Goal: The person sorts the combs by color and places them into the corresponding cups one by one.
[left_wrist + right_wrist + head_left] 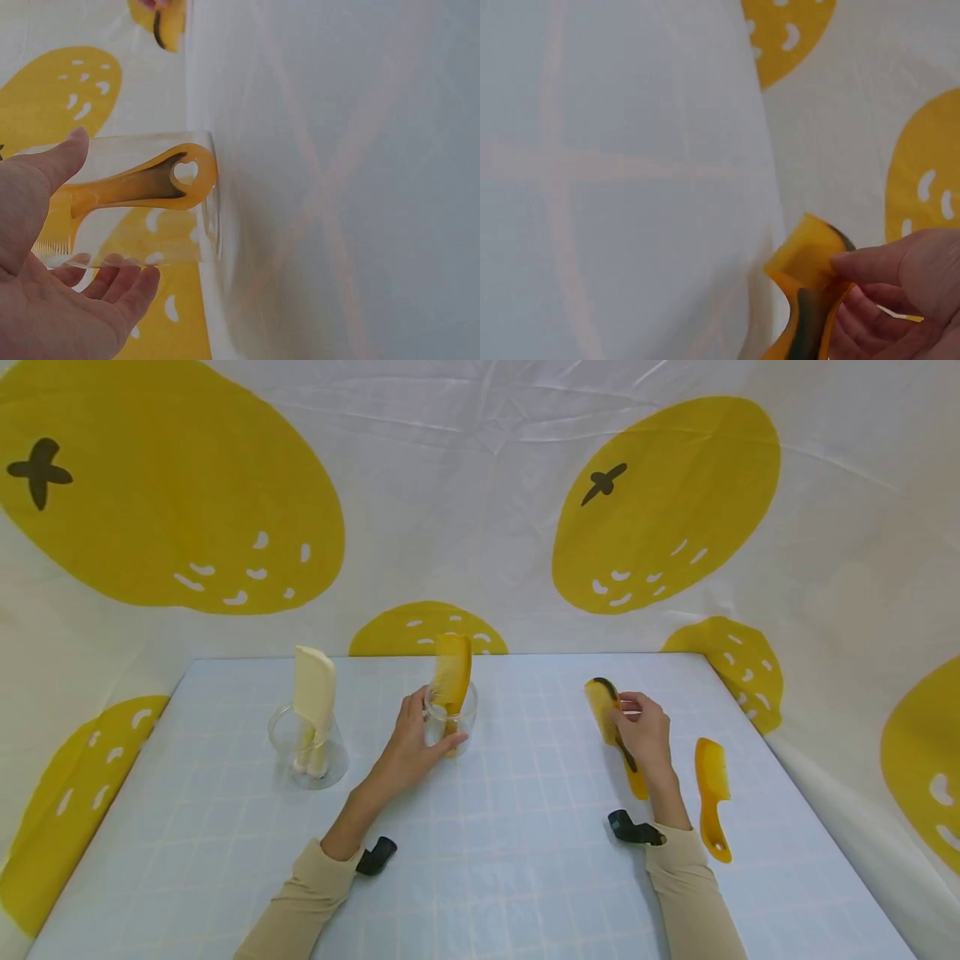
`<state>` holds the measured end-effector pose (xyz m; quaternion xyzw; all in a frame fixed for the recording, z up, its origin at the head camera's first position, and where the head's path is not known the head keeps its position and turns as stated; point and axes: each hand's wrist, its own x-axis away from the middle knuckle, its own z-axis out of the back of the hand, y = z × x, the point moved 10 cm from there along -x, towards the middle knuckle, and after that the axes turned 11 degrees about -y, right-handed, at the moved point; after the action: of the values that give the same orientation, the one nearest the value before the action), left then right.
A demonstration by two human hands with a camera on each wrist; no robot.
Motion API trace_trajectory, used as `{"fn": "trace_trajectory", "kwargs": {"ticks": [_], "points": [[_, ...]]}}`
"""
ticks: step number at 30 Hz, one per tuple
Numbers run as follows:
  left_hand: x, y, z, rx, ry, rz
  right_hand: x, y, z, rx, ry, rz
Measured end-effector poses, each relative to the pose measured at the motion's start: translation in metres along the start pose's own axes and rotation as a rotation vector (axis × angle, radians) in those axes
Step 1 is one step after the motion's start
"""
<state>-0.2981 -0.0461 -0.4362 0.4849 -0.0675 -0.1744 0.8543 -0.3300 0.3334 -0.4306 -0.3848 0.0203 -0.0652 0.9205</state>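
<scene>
A clear glass cup [467, 717] is gripped by my left hand [405, 756], thumb on the near side and fingers round the far side. Inside it a yellow comb [457, 670] stands handle down; the left wrist view shows the heart-shaped hole in its handle [139, 184]. My right hand [647, 733] pinches a yellow comb with a dark stripe [602, 710] between thumb and fingers, its handle slanting toward me. In the right wrist view, the thumb presses on this comb [804, 259]. Whether it touches the table cannot be told.
Another yellow comb [712, 777] lies on the table to the right of my right hand. At the left stands a glass mug [337, 764] holding cream-coloured spatula-like tools [315, 687]. A white curtain with yellow fruit prints [510, 527] hangs behind the table [495, 860].
</scene>
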Motion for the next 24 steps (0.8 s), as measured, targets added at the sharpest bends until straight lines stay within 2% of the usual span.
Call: {"fn": "trace_trajectory", "kwargs": {"ticks": [7,15,24], "points": [[0.000,0.001,0.001,0.004,0.003,0.003,0.006,-0.028,0.017,-0.043,0.103,0.109],[0.000,0.003,0.001,0.005,0.000,0.004,0.018,-0.053,0.026,-0.213,0.150,0.186],[-0.001,0.002,0.000,0.012,0.008,-0.007,0.034,-0.076,0.036,-0.333,0.212,0.272]]}}
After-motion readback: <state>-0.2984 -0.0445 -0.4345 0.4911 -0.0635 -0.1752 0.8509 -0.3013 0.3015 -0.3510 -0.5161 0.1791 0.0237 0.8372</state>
